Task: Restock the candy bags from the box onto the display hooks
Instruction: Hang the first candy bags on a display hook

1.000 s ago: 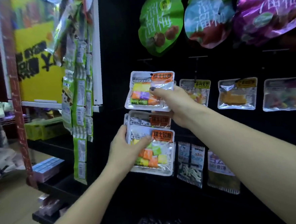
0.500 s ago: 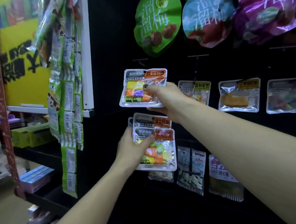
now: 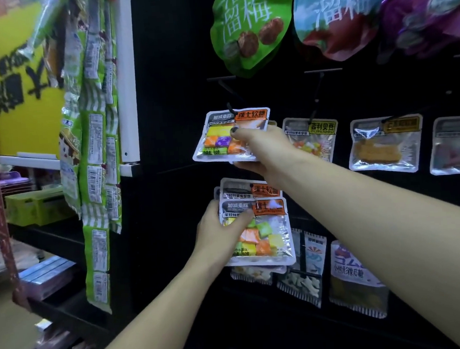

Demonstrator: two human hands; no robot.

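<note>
- The right hand (image 3: 260,150) pinches a clear plastic candy bag with an orange label and coloured cubes (image 3: 220,136) at centre frame, its top at the tip of a black display hook (image 3: 227,92).
- The left hand (image 3: 219,235) grips a stack of matching candy bags (image 3: 265,234) just below, thumb across the front bag.
- Green leaf-shaped foil pouch (image 3: 248,26) hangs at upper centre.

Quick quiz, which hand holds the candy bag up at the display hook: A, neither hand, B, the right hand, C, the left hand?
B: the right hand grips the upper candy bag at the hook, while the left hand holds a lower stack of bags.
</note>
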